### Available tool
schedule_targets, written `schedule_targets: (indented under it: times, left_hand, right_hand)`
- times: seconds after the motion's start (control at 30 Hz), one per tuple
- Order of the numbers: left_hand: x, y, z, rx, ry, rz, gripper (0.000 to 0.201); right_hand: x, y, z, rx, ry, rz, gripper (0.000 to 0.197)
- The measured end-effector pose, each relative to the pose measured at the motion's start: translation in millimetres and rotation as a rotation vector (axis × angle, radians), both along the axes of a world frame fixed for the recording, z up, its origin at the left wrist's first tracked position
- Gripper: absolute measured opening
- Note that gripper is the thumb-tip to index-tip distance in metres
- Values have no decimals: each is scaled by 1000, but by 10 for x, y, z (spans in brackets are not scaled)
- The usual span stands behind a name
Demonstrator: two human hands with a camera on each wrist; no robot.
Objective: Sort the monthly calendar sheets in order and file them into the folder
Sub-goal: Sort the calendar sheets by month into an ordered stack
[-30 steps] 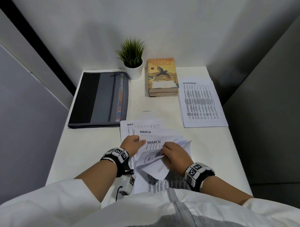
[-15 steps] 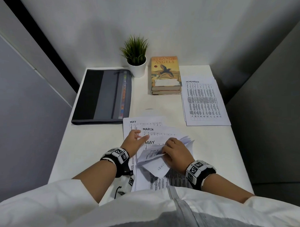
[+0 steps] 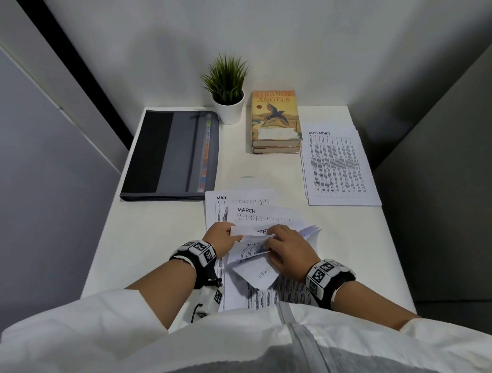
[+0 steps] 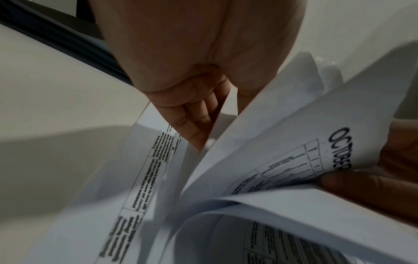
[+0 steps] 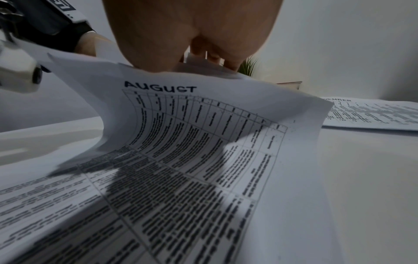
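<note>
**Flipping deeper: the top heading gives way to a later month**

Leafing on through the near stack [image 3: 258, 258], the person turns over another corner: where a MAY heading topped the fan half a second ago, a partly hidden heading ending in "TE" now shows, with JULY just below it. The left hand [image 3: 220, 236] pinches a sheet edge, fingers curled round the paper; the right hand [image 3: 287, 250] grips the lifted corners. The wrist views catch the OCTOBER sheet [image 4: 316, 160] and the AUGUST sheet [image 5: 203, 125] curling up. The months look well jumbled, so sorting seems barely begun. The NOVEMBER pile [image 3: 339, 166] sits apart at right; the folder [image 3: 171, 155] lies closed, far left, untouched.
</note>
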State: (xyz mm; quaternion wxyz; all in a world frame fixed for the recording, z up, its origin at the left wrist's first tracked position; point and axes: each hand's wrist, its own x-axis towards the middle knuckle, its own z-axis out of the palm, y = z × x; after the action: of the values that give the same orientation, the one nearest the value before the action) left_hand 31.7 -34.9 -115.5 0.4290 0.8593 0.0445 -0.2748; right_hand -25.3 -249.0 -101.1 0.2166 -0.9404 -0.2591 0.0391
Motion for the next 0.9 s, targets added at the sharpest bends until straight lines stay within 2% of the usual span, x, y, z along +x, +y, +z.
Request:
schedule_targets:
  times: [0.03,0.13,0.23,0.33,0.6,0.7,0.8,0.9]
  left_hand:
    - [-3,-5,1,-17,-1,8,15]
    - [3,-11,8,-1,-4,3,32]
    - [28,4,7,29,-14,-8,25]
    - [30,13,-13,61,-22,5,36]
    - [11,-14,-92,-102,7,85,12]
    - [-5,2,-81,-156,51,129,19]
    - [-19,41,-69,-104,39,145,42]
    - [-7,58,-66,-38,26,134,41]
  right_hand:
    - [-19,5,-5,9,-2,-6,10]
    - [-85,-1,-23,6,2,-20,9]
    - [-134,-39,-44,-8,-8,-15,11]
    - [-162,-81,-51,0,0,-9,16]
    - [-68,-53,-2,39,-16,-1,13]
    - [-64,-35,36,63,-48,10,15]
    - [-69,-39,47,59,-62,-12,13]
    - [-83,-69,9,33,-59,-34,12]
